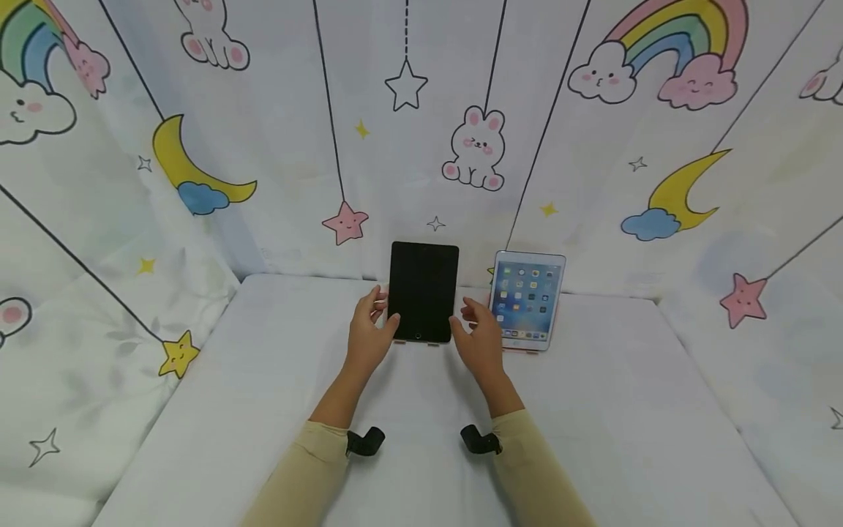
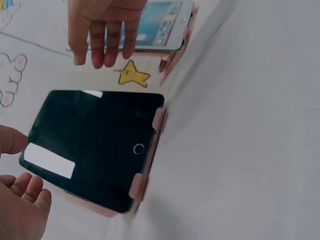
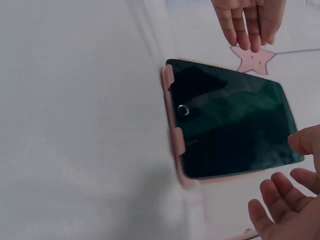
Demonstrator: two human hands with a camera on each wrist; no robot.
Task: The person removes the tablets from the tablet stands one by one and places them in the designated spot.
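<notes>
A black-screened tablet (image 1: 424, 293) leans upright on a pink stand (image 2: 158, 120), whose two small lips hold its lower edge. The screen is dark, with a white reflection in the left wrist view. On the left side of this tablet is my left hand (image 1: 372, 333), fingers loosely bent and thumb close to the edge. My right hand (image 1: 479, 338) is at the opposite side, fingers spread, its thumb over the tablet's edge in the right wrist view (image 3: 295, 205); whether it touches cannot be told. Neither hand grips anything. A white tablet (image 1: 527, 300) with a lit icon screen stands to the right, partly behind my right hand.
Both tablets stand near the back of a table covered with white cloth (image 1: 421, 439). Behind and at the sides hangs a white curtain (image 1: 276, 110) printed with moons, stars, rabbits and rainbows. Black wrist mounts (image 1: 366, 442) sit at both sleeves.
</notes>
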